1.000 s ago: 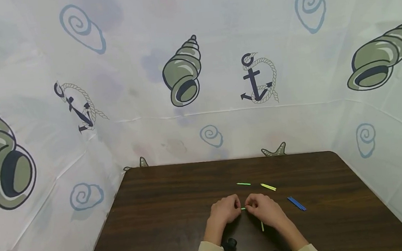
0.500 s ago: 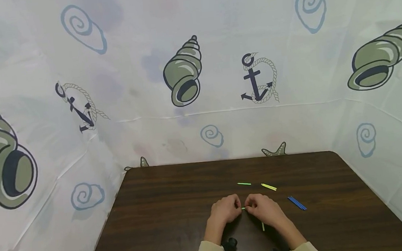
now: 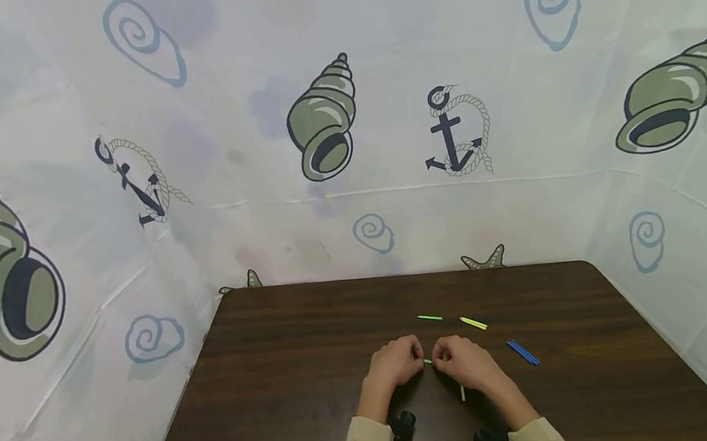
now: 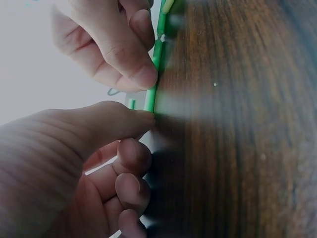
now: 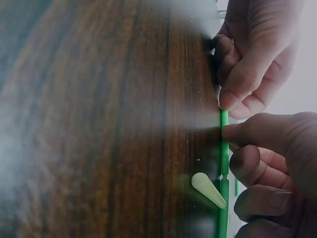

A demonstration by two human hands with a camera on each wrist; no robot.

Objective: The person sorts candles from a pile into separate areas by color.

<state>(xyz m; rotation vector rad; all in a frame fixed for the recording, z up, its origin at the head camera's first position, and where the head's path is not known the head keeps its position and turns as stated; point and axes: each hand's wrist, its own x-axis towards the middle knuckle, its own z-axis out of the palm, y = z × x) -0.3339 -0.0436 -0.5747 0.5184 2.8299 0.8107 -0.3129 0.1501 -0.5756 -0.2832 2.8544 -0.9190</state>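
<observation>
Between my two hands a thin green stick (image 5: pixel 224 153) lies low along the dark wooden table. My left hand (image 3: pixel 398 362) pinches one end between thumb and fingertips. On the same stick, a little farther right, my right hand (image 3: pixel 466 362) pinches with thumb and forefinger, its other fingers curled. The right wrist view shows a second green stick (image 5: pixel 224 210) end to end with the first, meeting it at a narrow joint. A pale yellow stick (image 5: pixel 208 189) points away from that second stick toward me; its near end shows below my right hand in the head view.
Farther back on the table (image 3: pixel 291 368) lie another green stick (image 3: pixel 429 317) and a pair of yellow sticks (image 3: pixel 473 323). Several blue sticks (image 3: pixel 523 352) are bunched to the right. A printed shell-and-anchor cloth (image 3: pixel 406 237) surrounds the table's back and sides.
The head view has tilted slightly, moving the scene up a little. Both hands keep their pinch on the green stick in nearly the same place; the loose sticks stay put.
</observation>
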